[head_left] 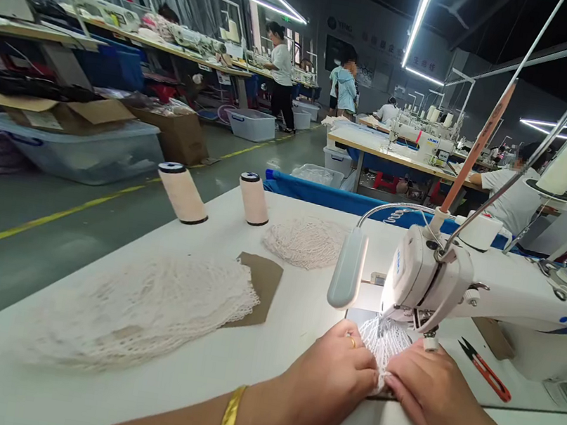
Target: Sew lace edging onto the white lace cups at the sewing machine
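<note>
A white lacy net piece (384,345) lies under the needle area of a white sewing machine (414,267). My left hand (332,369), with a ring and a gold bracelet, has its fingers closed on the left edge of the piece. From the other side my right hand (435,388) pinches the same piece, close to my left fingertips. A lamp (348,268) lights the spot. Left of the machine, a large pile of lace pieces (157,307) rests partly over brown cardboard (262,291), and a smaller lace pile (305,241) sits behind it.
Red-handled snips (488,373) lie right of my right hand. Two thread cones (182,194) (253,199) stand at the table's back left. A plastic bin (80,147) and cardboard boxes are on the floor. Several people are farther back.
</note>
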Demonstrator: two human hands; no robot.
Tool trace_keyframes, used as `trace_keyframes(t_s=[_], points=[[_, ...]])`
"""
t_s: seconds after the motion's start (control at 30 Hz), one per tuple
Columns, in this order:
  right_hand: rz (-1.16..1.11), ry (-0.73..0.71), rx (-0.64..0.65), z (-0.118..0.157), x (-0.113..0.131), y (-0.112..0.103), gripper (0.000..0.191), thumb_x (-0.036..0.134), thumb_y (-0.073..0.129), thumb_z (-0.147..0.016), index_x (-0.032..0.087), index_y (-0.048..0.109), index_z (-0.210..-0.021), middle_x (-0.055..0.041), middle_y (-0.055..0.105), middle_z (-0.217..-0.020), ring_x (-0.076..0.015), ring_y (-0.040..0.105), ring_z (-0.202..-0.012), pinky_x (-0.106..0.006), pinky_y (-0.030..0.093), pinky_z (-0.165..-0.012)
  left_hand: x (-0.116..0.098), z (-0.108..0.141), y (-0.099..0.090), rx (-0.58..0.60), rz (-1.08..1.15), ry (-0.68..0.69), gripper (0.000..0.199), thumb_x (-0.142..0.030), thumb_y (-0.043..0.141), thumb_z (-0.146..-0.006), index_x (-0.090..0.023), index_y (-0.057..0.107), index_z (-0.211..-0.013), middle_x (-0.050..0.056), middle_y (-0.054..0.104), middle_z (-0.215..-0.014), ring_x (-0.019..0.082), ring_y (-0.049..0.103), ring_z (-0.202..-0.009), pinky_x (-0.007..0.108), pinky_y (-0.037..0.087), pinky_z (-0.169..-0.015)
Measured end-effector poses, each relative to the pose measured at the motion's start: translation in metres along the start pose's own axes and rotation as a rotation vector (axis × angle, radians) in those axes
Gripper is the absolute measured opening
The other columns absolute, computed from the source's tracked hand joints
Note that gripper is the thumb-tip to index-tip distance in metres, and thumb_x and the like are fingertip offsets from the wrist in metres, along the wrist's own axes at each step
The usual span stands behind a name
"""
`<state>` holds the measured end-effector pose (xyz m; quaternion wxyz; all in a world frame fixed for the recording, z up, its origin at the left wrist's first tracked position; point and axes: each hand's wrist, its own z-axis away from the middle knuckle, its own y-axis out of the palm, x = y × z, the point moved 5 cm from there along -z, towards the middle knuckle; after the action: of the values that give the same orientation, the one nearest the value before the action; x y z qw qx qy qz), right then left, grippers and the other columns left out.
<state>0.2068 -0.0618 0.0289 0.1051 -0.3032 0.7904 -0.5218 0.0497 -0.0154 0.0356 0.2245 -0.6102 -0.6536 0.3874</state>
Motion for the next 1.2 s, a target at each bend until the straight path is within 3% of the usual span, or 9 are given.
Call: trace_keyframes(t_s=[0.13, 0.27, 0.37, 0.43, 0.57, 0.63, 0.8, 0.97, 1.2], points=[[0.008, 0.019, -0.021, -0.003, -0.007, 0.005, 0.023, 0.016, 0.043, -0.109, 0.024, 0.05, -0.088, 0.0023, 0.064, -0.075, -0.0177, 0.055, -0.068, -0.031, 0.037, -0.078, 0.006, -0.006, -0.002, -0.043, -0.016, 0.008, 0.033, -0.007, 0.05, -0.1, -0.018, 0.058, -0.07, -0.002, 0.065, -0.07, 0.014, 0.052, -0.064, 0.036, 0.038, -0.074], [0.021, 0.06, -0.03, -0.004, -0.011, 0.005, 0.02, 0.014, 0.044, -0.108, 0.024, 0.055, -0.094, -0.0009, 0.069, -0.081, -0.0203, 0.061, -0.072, -0.032, 0.041, -0.076, 0.016, -0.009, 0.002, -0.009, 0.02, -0.026, 0.035, -0.011, 0.052, -0.1, -0.018, 0.059, -0.066, -0.001, 0.065, -0.068, 0.015, 0.053, -0.064, 0.034, 0.038, -0.072], [-0.009, 0.151, -0.003, -0.005, -0.013, 0.007, 0.004, 0.025, 0.059, -0.104, 0.025, 0.06, -0.108, -0.0033, 0.073, -0.091, -0.0239, 0.065, -0.081, -0.032, 0.046, -0.074, 0.03, -0.012, 0.005, 0.078, 0.144, -0.164, 0.026, -0.014, 0.055, -0.097, -0.019, 0.071, -0.077, 0.001, 0.07, -0.076, 0.017, 0.059, -0.072, 0.032, 0.044, -0.075], [-0.045, 0.206, 0.011, -0.005, -0.013, 0.01, 0.022, 0.027, 0.066, -0.1, 0.026, 0.059, -0.12, -0.0057, 0.075, -0.105, -0.0262, 0.067, -0.09, -0.033, 0.049, -0.076, 0.038, -0.015, 0.006, 0.152, 0.287, -0.273, 0.024, -0.017, 0.055, -0.098, -0.02, 0.076, -0.087, 0.001, 0.074, -0.084, 0.018, 0.064, -0.08, 0.029, 0.049, -0.079], [-0.064, 0.245, -0.053, -0.007, -0.015, 0.014, 0.025, 0.012, 0.049, -0.101, 0.025, 0.06, -0.12, -0.005, 0.075, -0.102, -0.0239, 0.066, -0.084, -0.033, 0.048, -0.071, 0.046, -0.021, 0.002, 0.228, 0.488, -0.399, 0.033, -0.028, 0.051, -0.107, -0.02, 0.077, -0.089, 0.001, 0.075, -0.089, 0.017, 0.068, -0.088, 0.027, 0.054, -0.082], [-0.067, 0.235, -0.066, -0.006, -0.016, 0.014, 0.028, 0.008, 0.044, -0.099, 0.024, 0.061, -0.113, -0.0039, 0.072, -0.093, -0.0226, 0.063, -0.079, -0.031, 0.045, -0.067, 0.045, -0.02, 0.0, 0.24, 0.471, -0.38, 0.037, -0.031, 0.051, -0.108, -0.018, 0.075, -0.082, 0.001, 0.073, -0.085, 0.017, 0.067, -0.084, 0.027, 0.053, -0.08], [-0.079, 0.048, 0.012, -0.002, -0.003, 0.01, 0.028, 0.0, 0.046, -0.093, 0.024, 0.061, -0.09, -0.0018, 0.067, -0.086, -0.0202, 0.058, -0.08, -0.031, 0.04, -0.07, 0.026, -0.005, -0.006, 0.175, 0.217, -0.145, 0.022, -0.017, 0.062, -0.101, -0.021, 0.077, -0.086, 0.001, 0.074, -0.089, 0.017, 0.064, -0.082, 0.031, 0.046, -0.079], [-0.079, 0.02, -0.002, 0.001, 0.003, 0.004, 0.028, -0.002, 0.052, -0.091, 0.024, 0.063, -0.096, -0.0005, 0.068, -0.092, -0.0193, 0.056, -0.082, -0.032, 0.036, -0.072, 0.012, 0.002, -0.007, 0.138, 0.067, -0.062, 0.021, -0.005, 0.067, -0.093, -0.023, 0.076, -0.086, 0.0, 0.074, -0.087, 0.019, 0.06, -0.078, 0.035, 0.041, -0.079], [-0.033, 0.033, -0.002, 0.0, -0.003, 0.01, 0.031, -0.003, 0.055, -0.089, 0.023, 0.064, -0.102, -0.0032, 0.072, -0.103, -0.0213, 0.058, -0.087, -0.033, 0.039, -0.072, 0.02, -0.001, -0.008, 0.129, 0.056, -0.069, 0.021, -0.005, 0.063, -0.092, -0.02, 0.073, -0.081, 0.001, 0.073, -0.086, 0.018, 0.061, -0.076, 0.036, 0.041, -0.08]])
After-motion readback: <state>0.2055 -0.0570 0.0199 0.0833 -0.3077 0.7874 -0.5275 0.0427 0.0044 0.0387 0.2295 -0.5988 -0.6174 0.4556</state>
